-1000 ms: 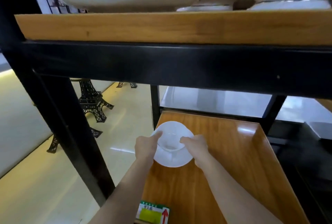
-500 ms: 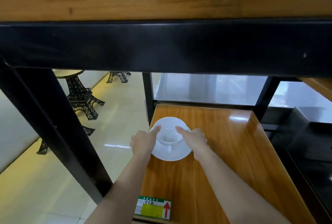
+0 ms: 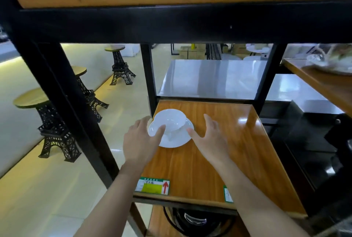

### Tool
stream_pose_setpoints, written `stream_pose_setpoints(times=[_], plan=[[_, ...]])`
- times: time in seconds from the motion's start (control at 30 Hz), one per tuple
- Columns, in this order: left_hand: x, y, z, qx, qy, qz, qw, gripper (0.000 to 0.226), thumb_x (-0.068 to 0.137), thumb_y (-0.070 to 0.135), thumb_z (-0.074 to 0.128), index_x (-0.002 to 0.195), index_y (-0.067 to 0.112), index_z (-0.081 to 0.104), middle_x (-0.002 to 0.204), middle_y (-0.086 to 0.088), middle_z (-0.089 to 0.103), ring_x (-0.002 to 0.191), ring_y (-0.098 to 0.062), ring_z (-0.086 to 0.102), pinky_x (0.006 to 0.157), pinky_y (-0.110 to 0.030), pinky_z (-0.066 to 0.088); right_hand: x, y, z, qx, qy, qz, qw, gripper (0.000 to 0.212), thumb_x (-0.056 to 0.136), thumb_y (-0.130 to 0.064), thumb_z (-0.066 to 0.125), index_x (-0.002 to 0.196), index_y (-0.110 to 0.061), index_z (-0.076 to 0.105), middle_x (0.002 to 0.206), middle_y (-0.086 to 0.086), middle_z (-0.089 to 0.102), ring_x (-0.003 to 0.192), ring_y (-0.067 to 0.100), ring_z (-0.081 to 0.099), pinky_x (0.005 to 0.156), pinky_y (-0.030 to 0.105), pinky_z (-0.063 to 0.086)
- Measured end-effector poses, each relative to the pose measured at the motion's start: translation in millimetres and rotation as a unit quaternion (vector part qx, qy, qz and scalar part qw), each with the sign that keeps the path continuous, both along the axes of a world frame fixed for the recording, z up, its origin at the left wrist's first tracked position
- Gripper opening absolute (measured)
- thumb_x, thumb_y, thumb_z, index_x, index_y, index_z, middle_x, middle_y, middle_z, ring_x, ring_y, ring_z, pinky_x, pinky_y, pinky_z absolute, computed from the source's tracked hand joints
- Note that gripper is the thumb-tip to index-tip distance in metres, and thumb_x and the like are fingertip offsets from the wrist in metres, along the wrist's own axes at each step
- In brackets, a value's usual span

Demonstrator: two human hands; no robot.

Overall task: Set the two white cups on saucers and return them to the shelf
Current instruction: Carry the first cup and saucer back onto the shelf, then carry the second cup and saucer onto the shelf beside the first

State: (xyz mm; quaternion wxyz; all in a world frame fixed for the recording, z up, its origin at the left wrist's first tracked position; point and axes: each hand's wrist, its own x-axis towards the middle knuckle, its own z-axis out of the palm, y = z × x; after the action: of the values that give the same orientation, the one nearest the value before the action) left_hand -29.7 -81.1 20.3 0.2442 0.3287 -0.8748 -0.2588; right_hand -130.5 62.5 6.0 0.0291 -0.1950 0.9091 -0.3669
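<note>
The left hand (image 3: 140, 137) is spread open, its fingertips overlapping the near left rim of the saucer (image 3: 172, 140); whether they press on it or hover just above I cannot tell, and it grips nothing. The right hand (image 3: 208, 137) is open too, palm down and empty, just beside the saucer's right edge. Between the two sits the white cup (image 3: 169, 121), upright on its saucer at the back left of the wooden shelf (image 3: 219, 160). The set lies straight ahead, the left hand nearer. Only one cup shows, so the second presumably remains.
</note>
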Motion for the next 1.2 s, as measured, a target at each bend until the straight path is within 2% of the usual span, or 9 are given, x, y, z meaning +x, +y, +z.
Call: stream_pose_setpoints(times=[0.2, 0.33, 0.47, 0.57, 0.7, 0.87, 0.97, 1.07, 1.2], plan=[[38, 52, -6, -0.017, -0.011, -0.036, 0.999, 0.064, 0.084, 0.054, 0.056, 0.139, 0.022, 0.045, 0.142, -0.002, 0.050, 0.131, -0.023, 0.043, 0.103, -0.037, 0.035, 47, 52, 2, -0.008, 0.023, 0.030, 0.999, 0.081, 0.084, -0.063, 0.046, 0.149, -0.027, 0.014, 0.157, -0.002, 0.026, 0.144, 0.020, 0.025, 0.115, 0.046, 0.028], [68, 95, -19, 0.028, -0.027, -0.070, 0.997, 0.074, 0.079, 0.064, 0.051, 0.142, 0.026, 0.041, 0.145, 0.000, 0.047, 0.131, -0.025, 0.043, 0.104, -0.042, 0.036, 79, 97, -7, 0.019, 0.015, 0.038, 0.999, 0.082, 0.084, -0.064, 0.044, 0.150, -0.030, 0.010, 0.159, -0.001, 0.021, 0.145, 0.021, 0.023, 0.116, 0.045, 0.025], [94, 139, -31, 0.027, -0.061, -0.117, 0.991, 0.077, 0.076, 0.065, 0.046, 0.141, 0.026, 0.042, 0.142, -0.006, 0.048, 0.129, -0.030, 0.044, 0.102, -0.045, 0.040, 116, 142, -15, 0.041, 0.033, 0.006, 0.999, 0.081, 0.085, -0.063, 0.044, 0.150, -0.027, 0.011, 0.156, 0.001, 0.027, 0.141, 0.021, 0.030, 0.111, 0.043, 0.027], [107, 170, -30, 0.020, -0.052, -0.158, 0.986, 0.074, 0.078, 0.065, 0.050, 0.141, 0.025, 0.042, 0.144, -0.007, 0.047, 0.133, -0.028, 0.040, 0.105, -0.042, 0.035, 143, 179, -15, 0.027, 0.033, -0.037, 0.998, 0.081, 0.083, -0.064, 0.046, 0.149, -0.028, 0.015, 0.151, 0.001, 0.035, 0.137, 0.021, 0.035, 0.110, 0.044, 0.029], [117, 214, -23, -0.002, -0.028, -0.240, 0.970, 0.067, 0.084, 0.058, 0.054, 0.140, 0.024, 0.043, 0.143, -0.005, 0.048, 0.131, -0.028, 0.042, 0.105, -0.040, 0.034, 176, 238, -10, 0.039, 0.042, -0.107, 0.993, 0.083, 0.083, -0.067, 0.042, 0.149, -0.029, 0.012, 0.152, 0.001, 0.033, 0.138, 0.022, 0.035, 0.110, 0.045, 0.032], [138, 283, -24, -0.029, -0.026, -0.370, 0.928, 0.065, 0.084, 0.061, 0.052, 0.138, 0.026, 0.044, 0.142, -0.002, 0.050, 0.128, -0.026, 0.046, 0.101, -0.040, 0.039, 244, 321, -10, 0.057, 0.034, -0.248, 0.966, 0.083, 0.084, -0.065, 0.044, 0.151, -0.028, 0.012, 0.154, 0.006, 0.031, 0.140, 0.026, 0.032, 0.109, 0.045, 0.032], [158, 341, -26, -0.006, -0.028, -0.451, 0.892, 0.068, 0.082, 0.062, 0.051, 0.139, 0.025, 0.045, 0.139, -0.003, 0.052, 0.127, -0.027, 0.047, 0.100, -0.040, 0.041, 293, 373, -14, 0.064, 0.030, -0.323, 0.944, 0.082, 0.085, -0.061, 0.047, 0.151, -0.027, 0.012, 0.151, 0.004, 0.034, 0.139, 0.025, 0.033, 0.106, 0.043, 0.031], [178, 410, -28, -0.007, -0.038, -0.535, 0.844, 0.074, 0.076, 0.065, 0.043, 0.137, 0.024, 0.047, 0.138, -0.003, 0.054, 0.126, -0.026, 0.048, 0.103, -0.039, 0.040, 343, 431, -14, 0.056, 0.016, -0.419, 0.906, 0.082, 0.085, -0.060, 0.049, 0.151, -0.029, 0.012, 0.149, 0.004, 0.036, 0.137, 0.026, 0.035, 0.107, 0.043, 0.030], [212, 508, -24, 0.009, -0.033, -0.625, 0.780, 0.069, 0.078, 0.060, 0.056, 0.135, 0.022, 0.051, 0.138, -0.004, 0.054, 0.127, -0.026, 0.048, 0.105, -0.040, 0.039, 421, 511, -9, 0.102, -0.007, -0.525, 0.845, 0.086, 0.081, -0.069, 0.045, 0.151, -0.030, 0.012, 0.146, 0.006, 0.039, 0.134, 0.028, 0.039, 0.106, 0.043, 0.031]])
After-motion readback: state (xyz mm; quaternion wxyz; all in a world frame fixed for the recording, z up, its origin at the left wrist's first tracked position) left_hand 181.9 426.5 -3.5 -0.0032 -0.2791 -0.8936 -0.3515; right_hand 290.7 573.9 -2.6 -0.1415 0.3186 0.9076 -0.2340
